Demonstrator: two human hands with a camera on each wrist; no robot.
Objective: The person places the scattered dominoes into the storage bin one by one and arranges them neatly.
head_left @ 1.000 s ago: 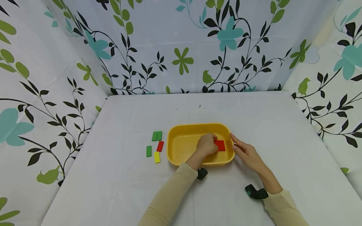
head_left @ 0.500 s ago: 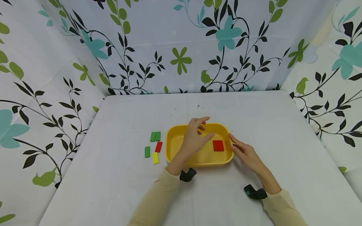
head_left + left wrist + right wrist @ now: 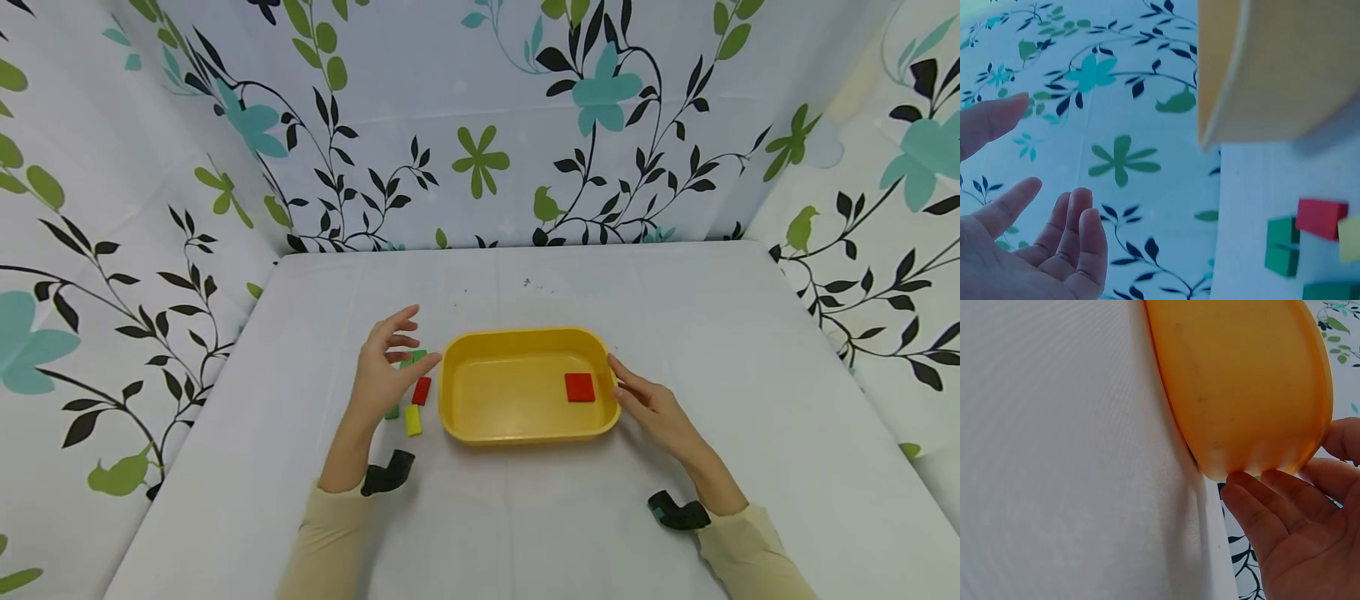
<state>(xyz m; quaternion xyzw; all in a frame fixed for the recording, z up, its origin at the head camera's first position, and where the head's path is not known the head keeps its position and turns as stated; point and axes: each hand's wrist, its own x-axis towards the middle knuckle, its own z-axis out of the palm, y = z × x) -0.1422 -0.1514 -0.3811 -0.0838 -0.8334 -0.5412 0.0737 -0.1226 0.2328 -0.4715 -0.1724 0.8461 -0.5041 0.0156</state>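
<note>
A yellow tray [image 3: 502, 392] stands on the table, with a flat red square [image 3: 580, 387] lying in its right part. My left hand [image 3: 375, 379] hovers left of the tray, fingers spread and holding nothing. Beneath and beside it lie small blocks: a red one [image 3: 422, 391], a yellow one [image 3: 413, 420] and several green blocks [image 3: 1282, 247], partly covered by the hand in the head view. At the tray's right end, my right hand [image 3: 660, 417] touches the outer wall with loosely extended fingertips [image 3: 1241, 481].
A white cloth covers the table [image 3: 562, 525]. Curtains [image 3: 480, 100] with leaf and flower prints hang behind it and along both sides. Each wrist wears a dark camera mount, such as the left one [image 3: 388, 472].
My left hand has let go of the red square in the tray, lifted away and moved left to above the loose blocks. The right hand stays at the tray's end.
</note>
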